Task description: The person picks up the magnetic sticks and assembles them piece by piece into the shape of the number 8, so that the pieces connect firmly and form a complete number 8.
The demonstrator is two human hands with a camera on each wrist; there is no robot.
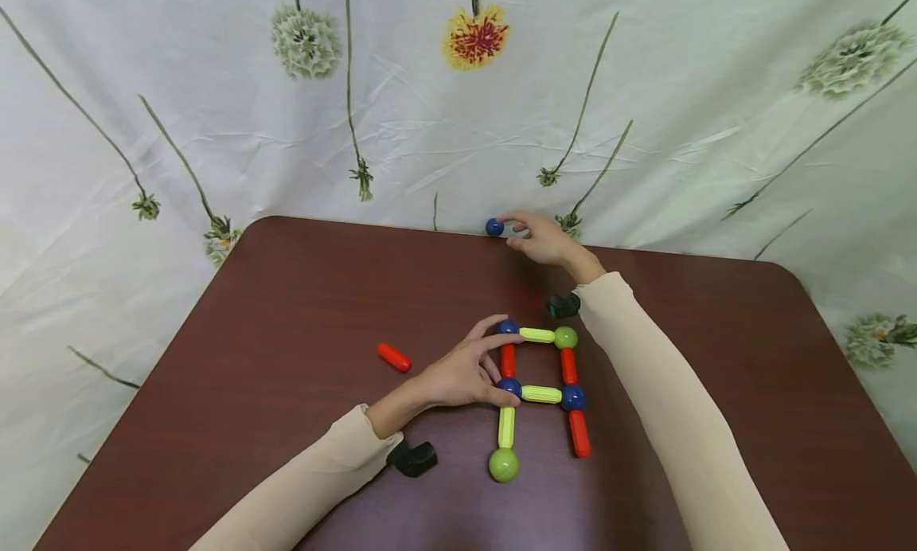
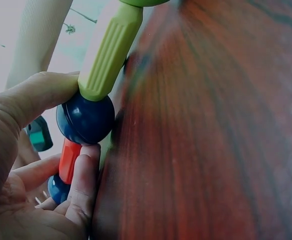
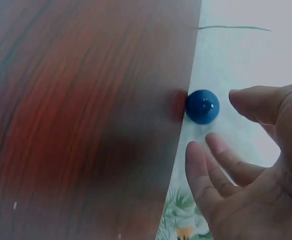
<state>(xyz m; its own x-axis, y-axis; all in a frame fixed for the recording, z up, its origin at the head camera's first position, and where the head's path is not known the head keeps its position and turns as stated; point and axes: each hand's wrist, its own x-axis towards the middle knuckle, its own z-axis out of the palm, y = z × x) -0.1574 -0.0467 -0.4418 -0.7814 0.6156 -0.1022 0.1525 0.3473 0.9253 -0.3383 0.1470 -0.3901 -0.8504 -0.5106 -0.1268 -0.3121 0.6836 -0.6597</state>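
My left hand point(image 1: 462, 373) grips the left side of a toy frame of sticks and balls lying on the table. In the left wrist view, the thumb touches the joint of a yellow-green stick point(image 2: 110, 52) and a blue ball point(image 2: 85, 118); fingers curl round by the red stick point(image 2: 69, 161) below. The frame forms a square, with a green ball point(image 1: 504, 464) on one leg and a bare red stick point(image 1: 579, 434) on the other. At the table's far edge, my right hand point(image 1: 543, 239) reaches toward a loose blue ball point(image 3: 202, 106). Its thumb and fingers are spread, apart from the ball in the right wrist view.
A loose red stick point(image 1: 394, 357) lies left of the frame. The brown table point(image 1: 301, 296) ends just behind the loose ball, against a white flowered cloth point(image 1: 401, 97). Black wrist cameras point(image 1: 413, 459) hang below both sleeves.
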